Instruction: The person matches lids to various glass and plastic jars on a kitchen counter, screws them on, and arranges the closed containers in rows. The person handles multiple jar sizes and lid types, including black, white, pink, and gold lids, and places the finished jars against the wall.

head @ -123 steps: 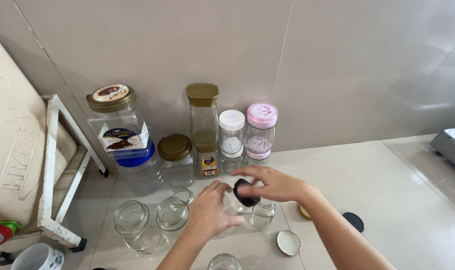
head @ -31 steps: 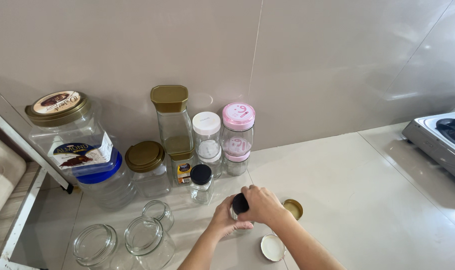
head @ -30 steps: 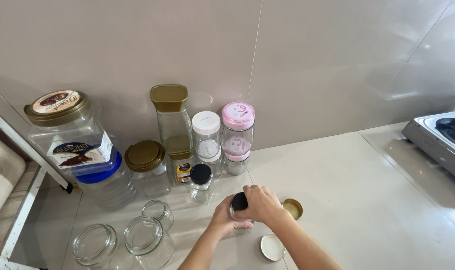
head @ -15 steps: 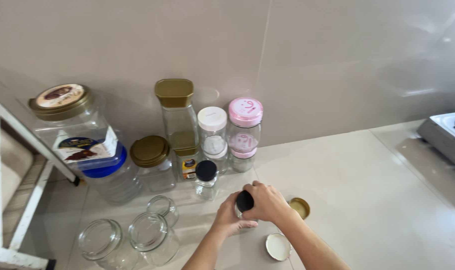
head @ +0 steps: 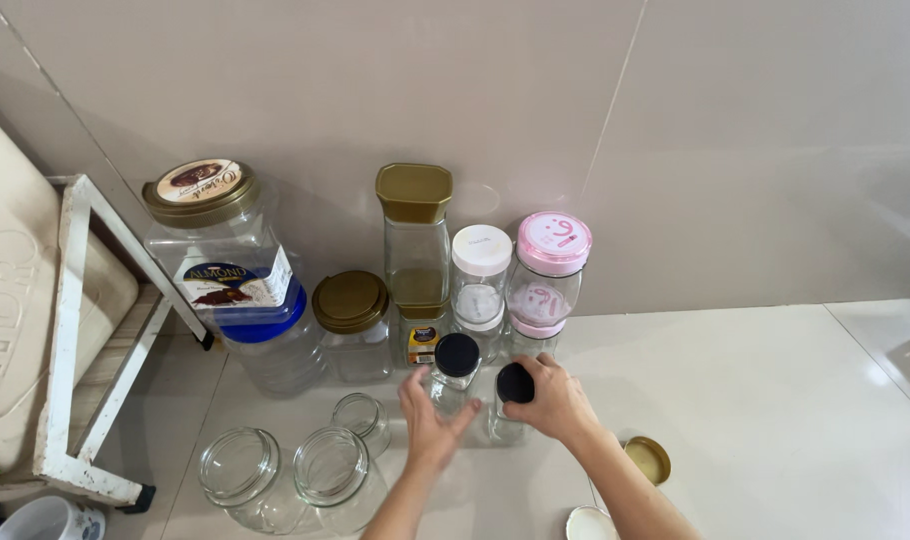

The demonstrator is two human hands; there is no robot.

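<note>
Head view: my right hand (head: 553, 400) fingers clasp the black lid (head: 515, 383) atop a small glass jar (head: 505, 425) on the desk, my left hand (head: 430, 425), fingers released, rests just left, beside the capped jar (head: 455, 375).

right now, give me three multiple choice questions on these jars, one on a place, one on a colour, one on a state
1. Where does the loose gold lid lie?
A. on the counter right of the right hand
B. on the pink-lidded jar
C. inside an open jar

2. What colour is the cap on the small jar beside the left hand?
A. white
B. black
C. pink

3. How do the three clear jars at front left stand?
A. lidded
B. lying on their sides
C. upright and open

Answers: 1 A, it lies flat by the right forearm. 2 B, the cap is black. 3 C, their round mouths show bare with no lids.
</note>
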